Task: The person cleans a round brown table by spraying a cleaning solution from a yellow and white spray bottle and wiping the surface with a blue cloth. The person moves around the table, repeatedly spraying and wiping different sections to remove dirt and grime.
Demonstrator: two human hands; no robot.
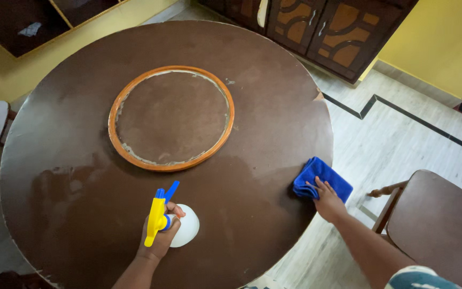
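Left hand is gripping the spray bottle over the table; right hand is pressing fingers flat on the blue cloth at the table edge.

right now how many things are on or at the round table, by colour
blue: 1, the folded cloth under the right hand
white with yellow and blue trigger: 1, the spray bottle in the left hand
orange: 1, the ring at the centre of the table
total: 3

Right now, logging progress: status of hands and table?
Left hand gripping spray bottle. Right hand pressing blue cloth at table edge. Nothing between them.
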